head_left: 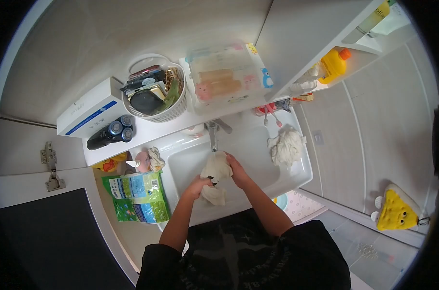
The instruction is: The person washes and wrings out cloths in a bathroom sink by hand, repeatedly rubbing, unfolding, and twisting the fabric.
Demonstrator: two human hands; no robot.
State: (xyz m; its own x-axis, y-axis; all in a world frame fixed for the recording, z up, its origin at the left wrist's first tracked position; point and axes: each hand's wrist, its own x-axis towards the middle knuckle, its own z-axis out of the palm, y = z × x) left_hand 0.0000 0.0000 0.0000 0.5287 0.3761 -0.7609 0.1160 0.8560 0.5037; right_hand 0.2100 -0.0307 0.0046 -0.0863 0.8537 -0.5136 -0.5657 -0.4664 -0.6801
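Observation:
Over the white sink point(179, 166), beneath the silver faucet point(213, 137), I hold a cream-white piece of cloth point(217, 166) with small dark marks. My left hand point(198, 186) is closed round its middle, and part of the cloth hangs below that grip. My right hand point(236, 171) holds the cloth's upper right side, its fingers curled along the edge. Exactly what kind of cloth it is cannot be made out. A bunched white cloth point(287, 147) rests at the sink's right side, apart from my hands.
Above the sink, a shelf bears a white basket point(171, 111) of small items, a clear lidded box point(219, 72), a white carton point(91, 108) and an electric shaver point(110, 133). Left of the sink lie a green pouch point(137, 198) and a pink pump bottle point(142, 162).

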